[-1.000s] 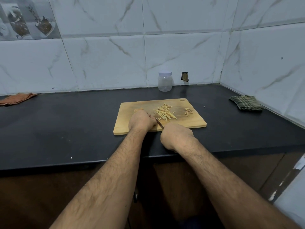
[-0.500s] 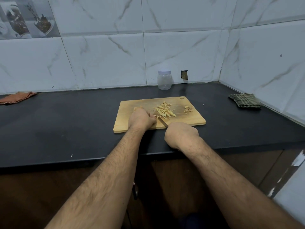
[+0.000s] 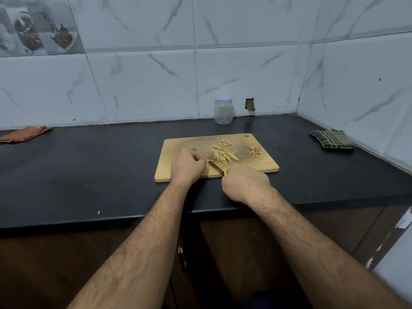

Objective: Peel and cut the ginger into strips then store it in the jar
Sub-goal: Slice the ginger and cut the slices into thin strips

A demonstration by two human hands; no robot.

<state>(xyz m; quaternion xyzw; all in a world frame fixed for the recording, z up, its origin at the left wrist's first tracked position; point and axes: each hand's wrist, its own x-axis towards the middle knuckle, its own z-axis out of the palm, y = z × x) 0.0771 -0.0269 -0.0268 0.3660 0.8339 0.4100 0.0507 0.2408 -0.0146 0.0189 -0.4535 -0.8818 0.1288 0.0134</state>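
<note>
Left hand (image 3: 186,167) pinches small pale ginger piece (image 3: 209,161) on rectangular wooden cutting board (image 3: 176,146). Right hand (image 3: 245,182) grips yellow-handled knife (image 3: 217,167). Ginger likely firm, fibrous, light, slippery when cut; hold well behind blade.

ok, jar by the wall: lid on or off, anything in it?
Lid on: the jar stands upright, white cap seated. Looks empty; clear body shows no ginger.

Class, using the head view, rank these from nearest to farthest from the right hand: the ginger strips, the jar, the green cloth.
From the right hand:
1. Ginger strips, on the board just beyond it.
2. Jar, at the back wall.
3. Green cloth, far right, by the side wall.
</note>
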